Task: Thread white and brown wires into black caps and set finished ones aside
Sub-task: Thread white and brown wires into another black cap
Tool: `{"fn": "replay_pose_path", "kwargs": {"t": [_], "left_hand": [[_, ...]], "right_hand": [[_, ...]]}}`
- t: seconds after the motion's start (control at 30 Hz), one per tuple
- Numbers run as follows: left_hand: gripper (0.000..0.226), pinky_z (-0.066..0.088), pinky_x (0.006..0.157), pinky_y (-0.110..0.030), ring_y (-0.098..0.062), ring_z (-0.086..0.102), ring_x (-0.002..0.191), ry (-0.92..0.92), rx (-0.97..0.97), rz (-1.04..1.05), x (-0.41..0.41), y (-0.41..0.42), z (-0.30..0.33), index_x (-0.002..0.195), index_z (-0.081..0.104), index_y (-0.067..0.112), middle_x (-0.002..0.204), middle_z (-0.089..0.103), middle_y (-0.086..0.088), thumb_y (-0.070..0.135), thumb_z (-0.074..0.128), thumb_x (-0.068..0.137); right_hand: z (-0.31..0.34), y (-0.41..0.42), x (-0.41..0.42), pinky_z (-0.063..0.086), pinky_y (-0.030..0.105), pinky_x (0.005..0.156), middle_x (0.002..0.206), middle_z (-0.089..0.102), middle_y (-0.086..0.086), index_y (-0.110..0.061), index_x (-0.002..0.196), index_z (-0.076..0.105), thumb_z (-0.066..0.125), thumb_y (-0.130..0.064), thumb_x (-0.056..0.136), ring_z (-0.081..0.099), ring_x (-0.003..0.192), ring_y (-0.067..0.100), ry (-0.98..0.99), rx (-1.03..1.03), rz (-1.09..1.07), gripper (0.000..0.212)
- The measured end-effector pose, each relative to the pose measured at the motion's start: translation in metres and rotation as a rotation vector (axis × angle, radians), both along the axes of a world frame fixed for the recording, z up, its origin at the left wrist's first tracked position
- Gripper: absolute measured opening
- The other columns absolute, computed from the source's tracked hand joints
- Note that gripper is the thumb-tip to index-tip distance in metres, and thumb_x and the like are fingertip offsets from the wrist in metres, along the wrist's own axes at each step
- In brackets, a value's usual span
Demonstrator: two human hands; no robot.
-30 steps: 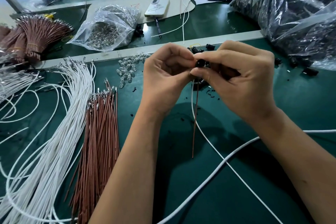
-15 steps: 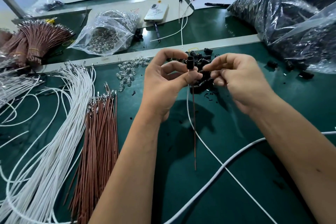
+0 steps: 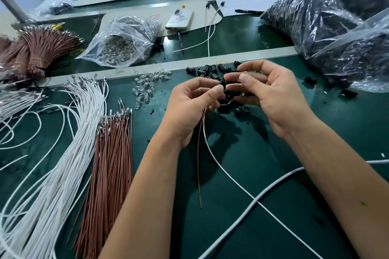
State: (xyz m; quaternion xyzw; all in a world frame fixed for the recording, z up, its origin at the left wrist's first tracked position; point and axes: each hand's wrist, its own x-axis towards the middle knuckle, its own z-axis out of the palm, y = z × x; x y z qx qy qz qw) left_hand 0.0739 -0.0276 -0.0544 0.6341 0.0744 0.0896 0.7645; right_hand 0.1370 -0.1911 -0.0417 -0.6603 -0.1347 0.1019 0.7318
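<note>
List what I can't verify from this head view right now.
- Whether the wires are seated in the black cap: fingers of the left hand and right hand cover it.
- Upper ends of the brown wire and white wire: hidden behind the left hand.
- Contents of the dark bags: glare, cut by the right edge.

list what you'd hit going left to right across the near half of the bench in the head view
loose white wires → brown wire bundle → left hand pinching a black cap → right hand → thick white cable
</note>
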Motion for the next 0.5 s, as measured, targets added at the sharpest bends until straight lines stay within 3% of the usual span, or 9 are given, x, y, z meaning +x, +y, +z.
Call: {"fn": "replay_pose_path", "kwargs": {"t": [0.23, 0.5], "left_hand": [[0.013, 0.048, 0.069, -0.023, -0.013, 0.059, 0.065, -0.018, 0.026, 0.007, 0.0017, 0.0005, -0.0034, 0.092, 0.075, 0.015, 0.081, 0.073, -0.010, 0.004, 0.069, 0.091], [0.014, 0.049, 0.063, -0.015, -0.006, 0.064, 0.063, -0.042, 0.037, 0.021, 0.0023, -0.0004, -0.0058, 0.095, 0.076, 0.010, 0.076, 0.074, -0.007, 0.000, 0.068, 0.092]], "right_hand": [[-0.0031, -0.0009, 0.0020, 0.053, 0.017, 0.073, 0.083, 0.078, 0.000, -0.012, 0.095, 0.079, 0.076, -0.003, 0.089, 0.068, 0.073, 0.007, -0.087, 0.063, -0.002, 0.012], [-0.0082, -0.0009, 0.0042, 0.056, 0.019, 0.076, 0.085, 0.080, -0.001, -0.015, 0.094, 0.082, 0.078, -0.007, 0.091, 0.074, 0.078, 0.010, -0.290, -0.123, -0.037, 0.009]]}}
